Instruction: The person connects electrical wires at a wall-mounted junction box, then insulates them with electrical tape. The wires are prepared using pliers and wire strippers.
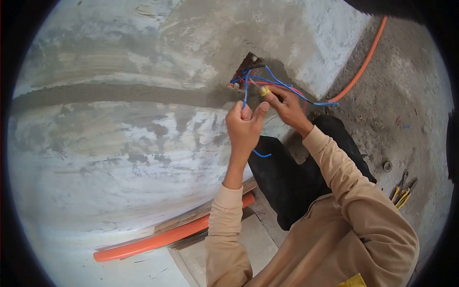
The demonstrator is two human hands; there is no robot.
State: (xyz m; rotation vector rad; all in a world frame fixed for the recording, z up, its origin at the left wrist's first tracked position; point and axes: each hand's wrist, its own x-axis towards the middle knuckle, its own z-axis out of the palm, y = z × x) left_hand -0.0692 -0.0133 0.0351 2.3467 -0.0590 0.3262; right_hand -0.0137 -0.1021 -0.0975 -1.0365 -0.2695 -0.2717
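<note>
My left hand (pixel 244 125) pinches a blue wire (pixel 246 91) that comes out of the wall; its loose tail shows below my wrist. My right hand (pixel 288 106) is closed around the yellow handle of a screwdriver (pixel 265 91), whose thin shaft points up and left at the wires by the opening. The rough wall opening (pixel 249 61) has several blue wires and a red wire (pixel 300 93) coming from it. Another blue wire (pixel 272 75) loops right from the opening toward the end of an orange conduit (pixel 361 71).
A thick orange pipe (pixel 158 245) lies along the wall's foot beside wooden boards. On the dusty floor to the right are yellow-handled pliers (pixel 403 195), a roll of tape (pixel 387 166) and wire scraps (pixel 406 126). A grey plaster strip (pixel 119 94) runs across the wall.
</note>
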